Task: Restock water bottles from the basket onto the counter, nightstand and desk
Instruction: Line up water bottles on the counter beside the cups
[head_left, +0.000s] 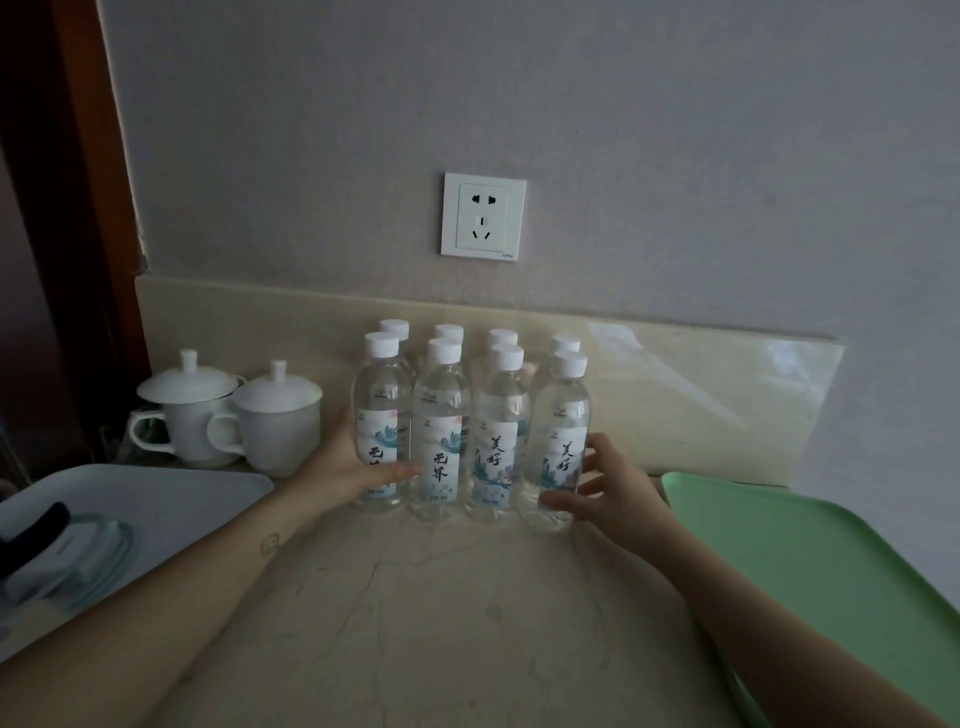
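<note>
- On the beige marble counter (415, 597), at twelve o'clock from the person, eight clear plastic water bottles with white screw caps (441, 415) are standing upright in two rows of four, just in front of the low stone backsplash.
- The left hand (348, 467) is wrapping the front bottle at the left end (376, 400). The thumb is lying across the label, and the other fingers are hidden behind the bottle.
- The right hand (618, 488) is touching the front bottle at the right end (561, 415). Its fingers are spread on the side and the thumb is resting low near the base, so it is looking more like pressing than gripping.
- As I judge it, both hands are squeezing the front row together, so the counter part of the task is nearly done and only the tidying is remaining.
- At nine o'clock, two white porcelain cups with lids (234, 415) are standing beside the bottles, and a white rectangular tray (156, 488) is lying at eight o'clock.
- At four o'clock, a pale green plastic tray (805, 571) is showing only its flat top. I cannot tell whether it belongs to the basket or whether more bottles are waiting there.
- No nightstand and no desk are showing, so I am judging those two places as not yet confirmed and probably left to do.
</note>
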